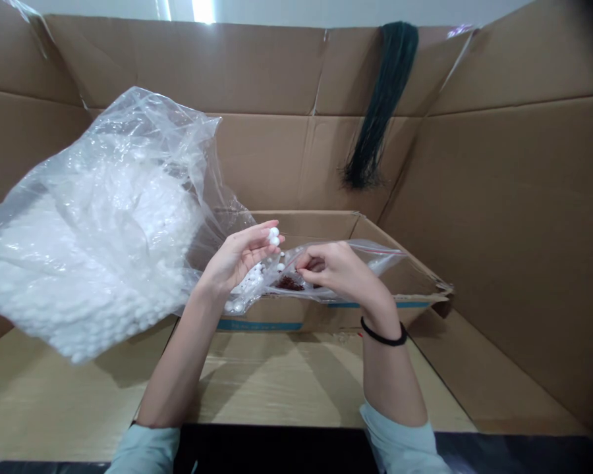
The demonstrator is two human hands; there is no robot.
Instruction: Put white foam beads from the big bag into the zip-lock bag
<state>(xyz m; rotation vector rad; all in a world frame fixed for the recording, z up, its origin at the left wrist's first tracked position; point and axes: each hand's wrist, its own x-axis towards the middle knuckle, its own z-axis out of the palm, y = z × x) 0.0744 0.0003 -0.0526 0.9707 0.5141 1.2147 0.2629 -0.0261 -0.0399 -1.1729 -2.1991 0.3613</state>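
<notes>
Between the fingertips of my left hand [240,255] are a few small white balls [274,236]. My right hand [333,266] is closed in a pinch above a clear zip bag [383,253]; whatever its fingertips hold is too small to name. Small dark red pieces [290,283] lie just below and left of the right fingertips. More white balls [250,280] lie in clear plastic beneath my left hand. A large clear bag [103,224] full of white balls stands to the left.
An open cardboard box [321,227] is under both hands, on a light wooden table [277,388]. Tall cardboard walls [518,197] surround the work area. A bundle of dark green strands [388,99] hangs over the back wall.
</notes>
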